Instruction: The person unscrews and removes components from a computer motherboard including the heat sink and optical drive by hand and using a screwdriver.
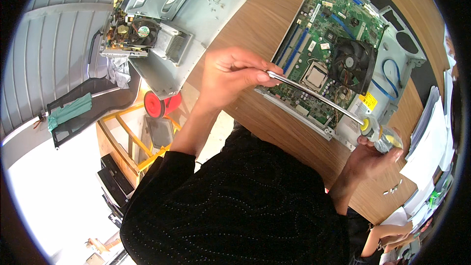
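A long screwdriver point(321, 99) lies slantwise in the air over the near part of a green motherboard point(300, 99). My right hand point(369, 161) is wrapped round its clear and yellow handle point(381, 137). At the other end, my left hand point(229, 74) pinches the shaft's tip between thumb and fingers; whether a small screw is there too, I cannot make out. The motherboard sits in a metal tray point(314, 123). On the board are a bare processor in its socket point(315, 76) and, right of it, a black cooling fan point(351, 63).
Left on the wooden table point(260, 12), an opened metal case point(194, 24) holds loose screws point(216, 0) and a small fan point(143, 31). A blue cable point(390, 81) lies beside the board. Papers point(427, 137) pile up at right. Below left is a red spool point(162, 104). Another person's arm point(378, 238) shows lower right.
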{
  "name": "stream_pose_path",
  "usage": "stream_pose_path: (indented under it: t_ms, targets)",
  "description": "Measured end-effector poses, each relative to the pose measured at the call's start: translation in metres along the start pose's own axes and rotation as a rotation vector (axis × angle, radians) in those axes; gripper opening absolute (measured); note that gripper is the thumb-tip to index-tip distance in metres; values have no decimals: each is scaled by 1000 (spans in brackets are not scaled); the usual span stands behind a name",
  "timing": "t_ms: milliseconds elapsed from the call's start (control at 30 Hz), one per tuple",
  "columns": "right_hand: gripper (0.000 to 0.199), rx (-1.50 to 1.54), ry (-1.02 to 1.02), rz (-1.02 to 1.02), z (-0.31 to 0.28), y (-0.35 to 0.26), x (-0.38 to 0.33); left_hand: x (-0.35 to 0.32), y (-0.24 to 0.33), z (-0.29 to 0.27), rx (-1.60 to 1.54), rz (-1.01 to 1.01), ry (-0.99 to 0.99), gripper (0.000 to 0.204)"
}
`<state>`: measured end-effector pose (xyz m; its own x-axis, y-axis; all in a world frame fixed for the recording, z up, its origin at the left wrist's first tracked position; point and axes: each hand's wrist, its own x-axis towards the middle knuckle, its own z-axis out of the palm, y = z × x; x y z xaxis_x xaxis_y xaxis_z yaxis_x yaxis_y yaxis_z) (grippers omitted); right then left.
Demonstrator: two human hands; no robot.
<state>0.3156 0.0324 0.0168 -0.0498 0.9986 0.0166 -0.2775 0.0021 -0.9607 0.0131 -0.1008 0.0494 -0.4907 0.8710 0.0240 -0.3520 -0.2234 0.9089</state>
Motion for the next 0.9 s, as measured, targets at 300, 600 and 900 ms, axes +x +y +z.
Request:
stream_pose_path:
  t_ms: [300, 600, 900]
  targets:
    - [59, -40, -38, 95, 17, 0, -1, -1, 3, 1, -12, 38, 21, 11]
    - [58, -43, 69, -82, 7, -5, 2, 0, 9, 5, 541, 100, -84, 8]
    - [49, 36, 38, 211, 22, -9, 7, -1, 11, 9, 648, 164, -85, 15]
